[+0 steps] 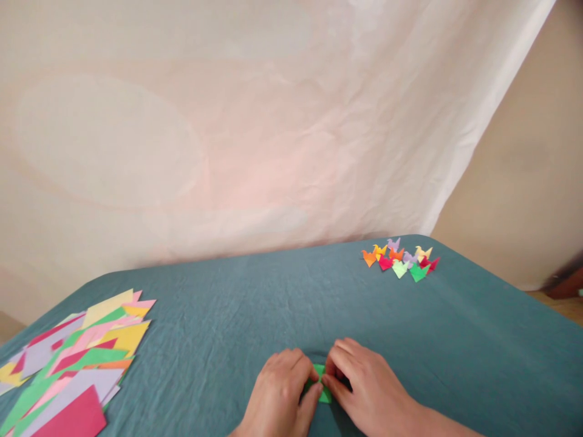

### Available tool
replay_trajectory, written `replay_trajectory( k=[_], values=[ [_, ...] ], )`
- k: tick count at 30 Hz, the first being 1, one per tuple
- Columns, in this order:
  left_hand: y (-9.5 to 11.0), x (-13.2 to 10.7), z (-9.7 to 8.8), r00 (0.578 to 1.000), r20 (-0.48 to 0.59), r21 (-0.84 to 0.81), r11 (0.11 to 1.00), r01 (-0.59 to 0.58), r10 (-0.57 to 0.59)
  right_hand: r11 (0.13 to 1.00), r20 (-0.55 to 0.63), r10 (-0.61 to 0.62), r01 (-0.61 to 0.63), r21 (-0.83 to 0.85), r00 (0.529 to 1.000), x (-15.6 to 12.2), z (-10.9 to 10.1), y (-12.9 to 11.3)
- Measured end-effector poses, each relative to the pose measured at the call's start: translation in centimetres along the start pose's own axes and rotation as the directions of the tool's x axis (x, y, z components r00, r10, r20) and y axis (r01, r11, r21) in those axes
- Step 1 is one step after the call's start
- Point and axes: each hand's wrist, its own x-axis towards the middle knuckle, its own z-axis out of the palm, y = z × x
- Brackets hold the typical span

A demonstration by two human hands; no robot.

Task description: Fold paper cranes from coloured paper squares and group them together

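Note:
A small green piece of folded paper (325,396) lies on the cloth near the table's front edge, partly hidden by my fingers. My left hand (286,388) pinches its left side between thumb and fingers. From the other side my right hand (362,382) grips it, thumb and forefinger pressed close to the left thumb. The exact folds under the fingertips are hidden.
A dark green cloth covers the table (218,340). At the left spreads a pile of coloured paper sheets (77,364). Several small folded paper birds (399,269) stand grouped at the back right. Behind the table hangs a pale sheet (255,133).

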Motion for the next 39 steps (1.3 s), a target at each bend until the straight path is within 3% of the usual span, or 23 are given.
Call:
replay_trajectory(
  k=[4,7,13,18,23,28,39],
  values=[
    [0.2,0.4,-0.1,0.997,0.028,-0.020,0.997,0.073,-0.073,0.986,0.103,-0.165,0.166,-0.004,0.981,0.0,-1.9,0.0],
    [0.1,0.4,0.0,0.996,0.030,-0.022,0.996,0.084,-0.084,0.926,0.207,-0.311,0.344,-0.152,0.928,-0.1,-2.8,-0.1],
    [-0.2,0.3,0.3,0.995,0.020,-0.047,0.994,0.101,-0.100,0.844,0.262,-0.345,0.420,-0.334,0.902,-0.6,-2.6,-0.5],
    [0.2,0.4,-0.1,0.991,0.016,-0.086,0.987,0.132,-0.132,0.906,0.265,-0.277,0.343,-0.249,0.924,-0.8,-2.7,-0.7],
    [0.3,0.4,-0.2,0.990,0.026,-0.111,0.983,0.143,-0.141,0.997,0.092,-0.048,0.054,-0.059,0.995,-0.2,-1.4,-0.3],
    [0.1,0.3,-0.1,0.988,0.031,-0.127,0.980,0.153,-0.150,0.988,0.055,0.152,-0.152,0.007,0.987,0.4,-0.3,-0.2],
    [-0.1,0.3,0.1,0.986,0.033,-0.154,0.974,0.165,-0.162,0.982,0.042,0.191,-0.191,0.007,0.981,0.7,0.2,-0.6]
  ],
)
